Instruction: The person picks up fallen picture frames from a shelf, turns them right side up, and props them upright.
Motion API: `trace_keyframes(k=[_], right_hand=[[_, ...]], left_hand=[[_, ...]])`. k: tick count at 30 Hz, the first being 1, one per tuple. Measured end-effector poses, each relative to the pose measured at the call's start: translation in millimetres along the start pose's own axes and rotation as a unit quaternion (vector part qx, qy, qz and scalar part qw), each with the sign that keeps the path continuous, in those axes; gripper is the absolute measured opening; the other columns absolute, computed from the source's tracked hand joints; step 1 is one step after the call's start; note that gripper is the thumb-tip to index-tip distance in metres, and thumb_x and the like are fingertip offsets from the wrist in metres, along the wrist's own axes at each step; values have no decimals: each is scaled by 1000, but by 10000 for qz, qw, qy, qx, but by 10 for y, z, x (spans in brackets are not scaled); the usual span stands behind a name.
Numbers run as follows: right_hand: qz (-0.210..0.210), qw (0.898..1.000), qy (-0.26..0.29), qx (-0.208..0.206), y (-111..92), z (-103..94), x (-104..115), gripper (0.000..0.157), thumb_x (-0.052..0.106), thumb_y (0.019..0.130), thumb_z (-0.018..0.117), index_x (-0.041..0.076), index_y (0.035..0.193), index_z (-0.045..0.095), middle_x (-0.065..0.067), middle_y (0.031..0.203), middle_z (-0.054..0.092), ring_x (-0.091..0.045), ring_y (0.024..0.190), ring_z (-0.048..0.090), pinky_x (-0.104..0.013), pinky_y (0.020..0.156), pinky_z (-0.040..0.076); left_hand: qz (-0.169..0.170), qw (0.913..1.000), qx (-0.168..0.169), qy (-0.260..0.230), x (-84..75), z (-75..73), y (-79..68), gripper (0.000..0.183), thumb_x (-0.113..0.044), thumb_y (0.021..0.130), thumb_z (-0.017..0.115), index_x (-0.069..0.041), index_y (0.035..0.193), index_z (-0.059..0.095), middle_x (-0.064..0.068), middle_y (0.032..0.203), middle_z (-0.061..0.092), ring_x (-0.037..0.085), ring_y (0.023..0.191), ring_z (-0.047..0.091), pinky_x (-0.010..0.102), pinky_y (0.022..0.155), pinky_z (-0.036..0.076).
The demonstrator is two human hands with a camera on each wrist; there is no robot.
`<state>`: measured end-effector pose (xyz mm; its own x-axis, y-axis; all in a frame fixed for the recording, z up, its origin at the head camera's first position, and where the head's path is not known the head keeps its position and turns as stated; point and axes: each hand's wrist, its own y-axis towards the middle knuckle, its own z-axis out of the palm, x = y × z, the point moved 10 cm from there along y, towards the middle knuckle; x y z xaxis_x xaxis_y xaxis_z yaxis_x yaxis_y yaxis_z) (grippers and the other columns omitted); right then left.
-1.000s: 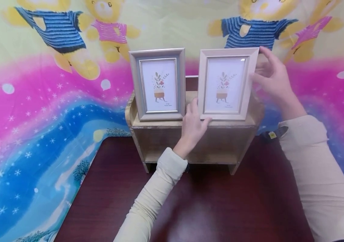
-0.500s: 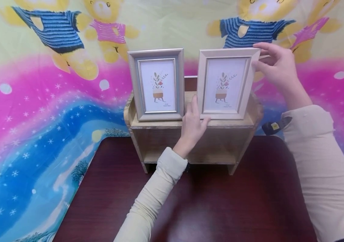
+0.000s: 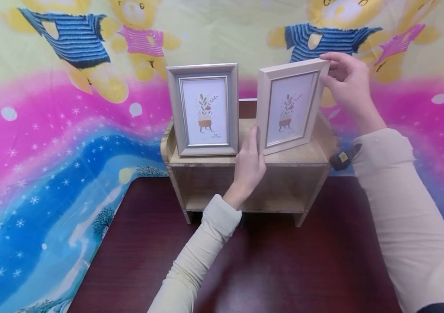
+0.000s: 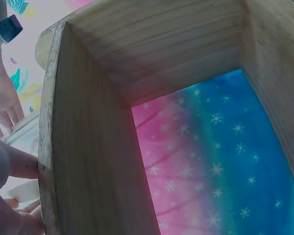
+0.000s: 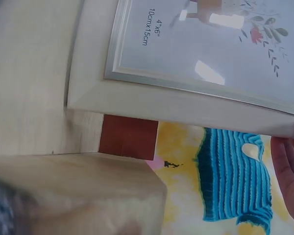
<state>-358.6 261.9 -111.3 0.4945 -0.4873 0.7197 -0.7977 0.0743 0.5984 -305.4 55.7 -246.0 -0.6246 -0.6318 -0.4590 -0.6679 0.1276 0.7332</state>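
A cream picture frame [image 3: 290, 104] with a potted-plant print stands on the top board of a small wooden shelf [image 3: 292, 152], its right side turned back. My right hand [image 3: 349, 82] pinches its upper right corner between thumb and fingers. At the lower left corner my left hand [image 3: 248, 167] holds the edge, thumb low in front and fingers along the side. The left wrist view has the left hand [image 4: 10, 164] close by the shelf's board edge. In the right wrist view, fingers [image 5: 286, 169] touch the cream border.
To the left on the same board stands a silver-grey picture frame [image 3: 206, 151] with a similar print. Raised side panels bound the shelf, which has a lower compartment. The dark red table [image 3: 144, 252] carries it. Behind hangs a colourful bear-print cloth [image 3: 222, 34].
The cream picture frame has turned, its right side swinging backward, after facing straight forward. My right hand took hold of its upper right corner and moved slightly left with it; the left hand stays low.
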Motion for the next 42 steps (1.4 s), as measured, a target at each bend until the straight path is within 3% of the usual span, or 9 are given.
trace_keyframes(k=[4, 9, 16, 20, 24, 26, 32, 37, 42], right_hand=[[79, 9999, -100, -28, 38, 33, -28, 35, 4, 85, 57, 14, 118, 61, 1, 104, 64, -3, 89, 61, -24, 87, 45], [163, 9996, -167, -132, 70, 79, -51, 35, 2, 86, 54, 16, 118, 61, -1, 110, 61, -6, 94, 59, -26, 89, 44], [-47, 9948, -936, -403, -17, 51, 50, 38, 18, 84, 60, 13, 121, 59, 11, 106, 40, -10, 98, 51, -22, 84, 46], [-121, 9911, -1310, -223, -107, 107, 121, 48, 32, 81, 63, 16, 126, 54, 1, 118, 40, -21, 106, 49, -24, 81, 47], [-85, 9888, -1491, 5, -154, 170, 148, 58, 39, 79, 65, 19, 131, 49, -7, 131, 36, -27, 112, 46, -32, 85, 47], [-77, 9899, -1410, 101, -160, 191, 142, 61, 38, 78, 66, 19, 133, 46, -7, 133, 34, -29, 115, 45, -38, 86, 47], [-93, 9947, -943, 390, -131, 234, 71, 58, 34, 81, 64, 22, 133, 42, -5, 135, 32, -27, 119, 44, -42, 91, 43], [6, 9964, -424, 737, -78, 292, 2, 55, 30, 85, 60, 23, 135, 38, -3, 139, 29, -21, 124, 40, -44, 99, 34], [-20, 9955, 192, 923, -29, 357, -17, 51, 23, 85, 60, 21, 133, 40, -1, 137, 35, -18, 121, 43, -38, 102, 32]], left_hand=[[44, 10000, 26, -36, -29, 2, -34, 66, 3, 79, 62, 1, 137, 30, 20, 126, 50, 31, 98, 58, 34, 81, 50], [272, 9994, -99, 164, -104, -18, -84, 67, 1, 79, 63, 2, 138, 32, 19, 101, 58, 27, 83, 58, 33, 72, 50], [481, 9977, -184, 436, -166, -15, -106, 67, -1, 78, 65, 2, 138, 35, 14, 89, 56, 22, 77, 54, 28, 71, 48], [513, 9979, -193, 351, -161, -25, -111, 67, -2, 79, 65, 2, 138, 34, 15, 91, 56, 22, 79, 54, 28, 73, 49], [611, 9979, -199, -68, -142, -43, -115, 65, -3, 80, 63, 2, 138, 34, 16, 92, 56, 21, 74, 54, 26, 69, 48], [661, 9968, -213, -402, -127, -63, -115, 63, -5, 81, 62, 2, 138, 34, 17, 97, 56, 21, 73, 54, 25, 67, 48], [645, 9893, -160, -1295, -64, -103, -27, 50, -8, 88, 53, 8, 133, 37, 19, 106, 57, 24, 92, 59, 22, 79, 47], [635, 9837, 18, -1681, -46, -99, 101, 34, -7, 91, 48, 9, 121, 51, 20, 101, 58, 25, 88, 61, 17, 73, 48], [418, 9780, 338, -2015, -7, -33, 172, 32, -7, 91, 50, 9, 119, 52, 21, 104, 57, 24, 88, 61, 16, 71, 48]])
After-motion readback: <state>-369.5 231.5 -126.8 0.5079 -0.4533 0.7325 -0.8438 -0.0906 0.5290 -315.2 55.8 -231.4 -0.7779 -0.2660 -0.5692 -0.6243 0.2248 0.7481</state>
